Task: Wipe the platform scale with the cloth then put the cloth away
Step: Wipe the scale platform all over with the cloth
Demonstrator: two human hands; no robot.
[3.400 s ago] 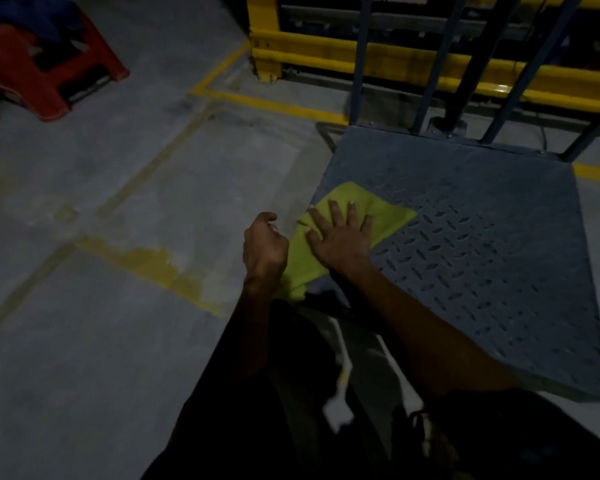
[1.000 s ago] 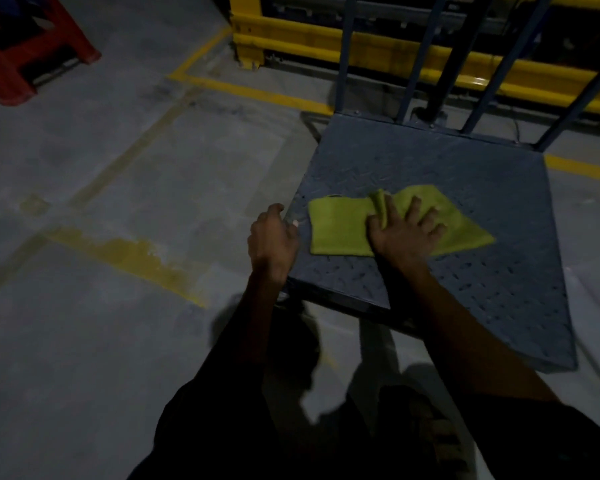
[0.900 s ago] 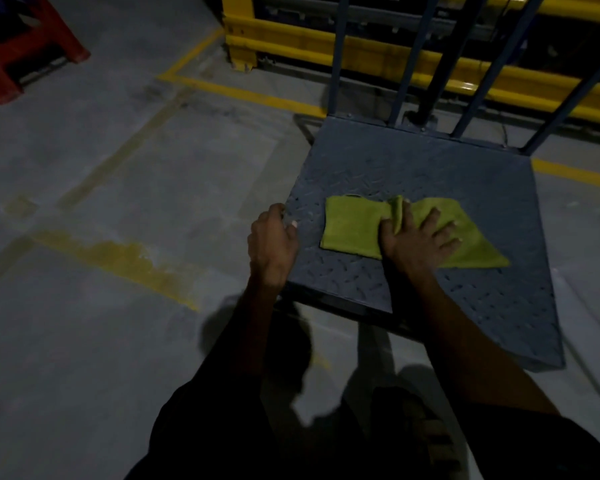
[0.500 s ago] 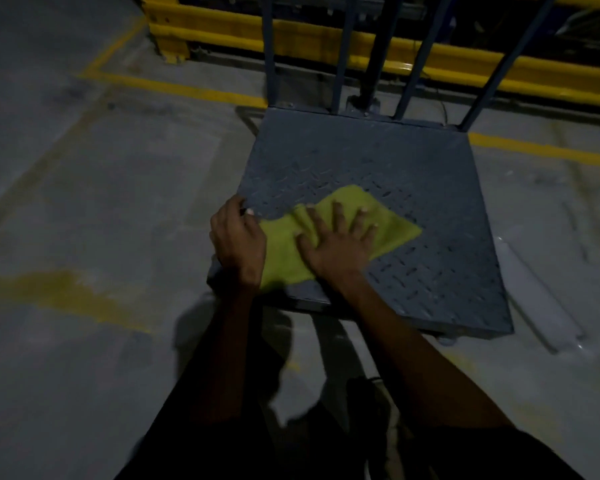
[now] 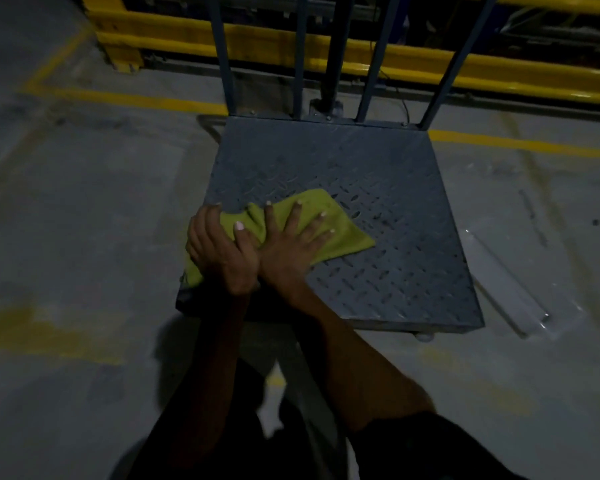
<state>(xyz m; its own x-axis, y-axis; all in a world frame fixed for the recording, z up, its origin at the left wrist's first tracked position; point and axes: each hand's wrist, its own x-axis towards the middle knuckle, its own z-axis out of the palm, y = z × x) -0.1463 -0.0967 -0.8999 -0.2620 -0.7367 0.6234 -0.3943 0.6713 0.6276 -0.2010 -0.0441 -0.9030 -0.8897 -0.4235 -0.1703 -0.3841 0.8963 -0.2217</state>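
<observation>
Step in hand: wiping, by my reading. The yellow-green soft cloth [image 5: 329, 233] is pressed to the deck of the grey diamond-plate steel platform scale [image 5: 378, 188] and has not been lifted for putting away.

Cloth position: spread flat over the near-left part of the deck, with one corner hanging over the left edge below the left wrist. The far and right parts of the plate are bare.

Right hand [image 5: 288, 251]: laid flat on top of the cloth, fingers [image 5: 293, 220] straight and fanned apart, gripping nothing; the palm holds the fabric down. The cloth shows between and beyond the fingertips towards the right.

Left hand [image 5: 219, 251]: at the left edge of the deck, just beside the right hand and touching it at the thumb side. Its fingers curl over the bunched left part of the cloth, thumb [image 5: 239, 233] on top (it looks like a loose pinch of the fabric, though the dim light hides what lies under the palm).

Next move calls for: sliding the flat palm over the bare far and right stretches, with steady downward pressure so the raised tread does not snag and fold the fabric.

Surroundings: grey concrete floor [image 5: 84, 202] with yellow painted lines, blue upright rails [image 5: 222, 57] at the back of the scale, a yellow steel barrier [image 5: 413, 60] behind.
</observation>
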